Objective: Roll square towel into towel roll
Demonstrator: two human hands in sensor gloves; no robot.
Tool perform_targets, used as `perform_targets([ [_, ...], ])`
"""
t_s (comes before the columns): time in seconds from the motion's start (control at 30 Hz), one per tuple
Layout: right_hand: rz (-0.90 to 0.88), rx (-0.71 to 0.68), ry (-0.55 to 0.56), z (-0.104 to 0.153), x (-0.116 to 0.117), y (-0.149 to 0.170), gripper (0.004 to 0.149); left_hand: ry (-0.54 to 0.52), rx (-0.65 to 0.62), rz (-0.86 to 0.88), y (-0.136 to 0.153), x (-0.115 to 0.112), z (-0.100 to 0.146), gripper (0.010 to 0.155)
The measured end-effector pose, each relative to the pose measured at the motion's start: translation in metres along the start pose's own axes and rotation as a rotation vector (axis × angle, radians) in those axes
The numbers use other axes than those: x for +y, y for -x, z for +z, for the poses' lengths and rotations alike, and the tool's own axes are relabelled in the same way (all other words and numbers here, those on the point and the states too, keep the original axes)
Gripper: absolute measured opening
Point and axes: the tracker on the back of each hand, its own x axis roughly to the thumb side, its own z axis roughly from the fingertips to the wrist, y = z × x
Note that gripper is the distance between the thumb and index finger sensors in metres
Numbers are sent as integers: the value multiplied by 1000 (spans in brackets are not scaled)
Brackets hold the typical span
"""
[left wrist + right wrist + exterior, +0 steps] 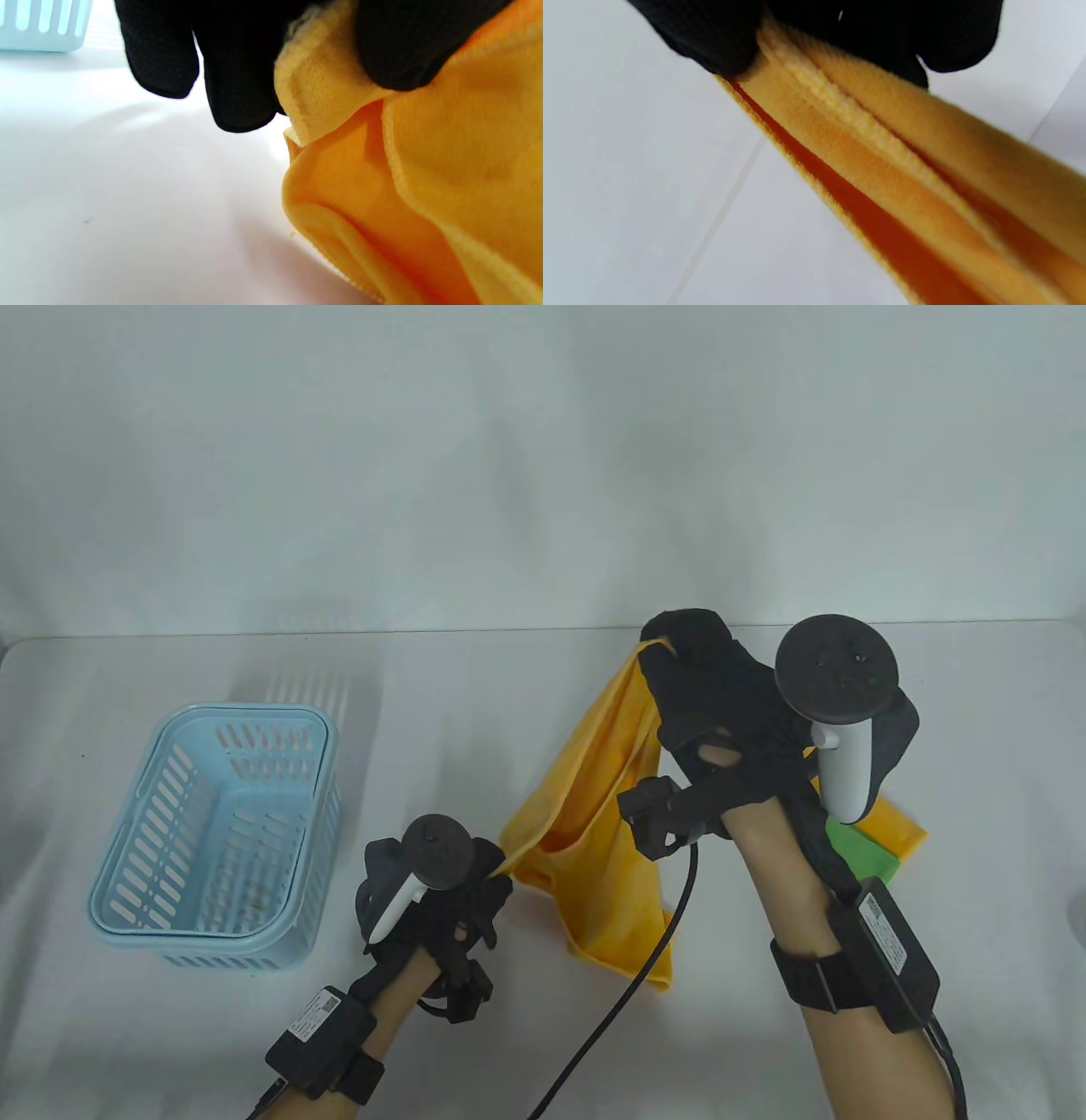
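Note:
A yellow-orange square towel [604, 806] hangs slack above the table between my two hands. My right hand [679, 645] is raised high and pinches one corner, the cloth [882, 144] falling away from the black fingertips [712, 38]. My left hand [492, 878], low near the table, pinches another corner; the hem [314, 89] sits between thumb and fingers [242, 84]. The towel's lower folds [624, 933] drape onto the table surface.
A light blue slotted plastic basket [212, 840] stands at the left of the table. A second yellow cloth [899, 827] and a green cloth [861, 853] lie at the right, behind my right forearm. A black cable [628, 993] trails from the right hand toward the near edge.

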Motion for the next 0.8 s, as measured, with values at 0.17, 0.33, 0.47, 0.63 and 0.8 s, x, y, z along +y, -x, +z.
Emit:
perform_targets([
  [0.17, 26, 46, 44, -9, -26, 19, 37, -117, -4, 103, 3, 24, 7, 43],
  [0.33, 43, 105, 72, -15, -51, 46, 37, -197, 3, 231, 6, 54, 13, 43],
  [0.47, 42, 147, 92, -18, -68, 66, 37, -250, -3, 320, 4, 82, 18, 43],
  [0.63, 48, 190, 102, -22, -88, 90, 36, -275, -7, 355, 5, 126, 21, 43],
  [0.8, 34, 163, 74, -23, -100, 99, 36, -296, -50, 384, 3, 167, 27, 42],
])
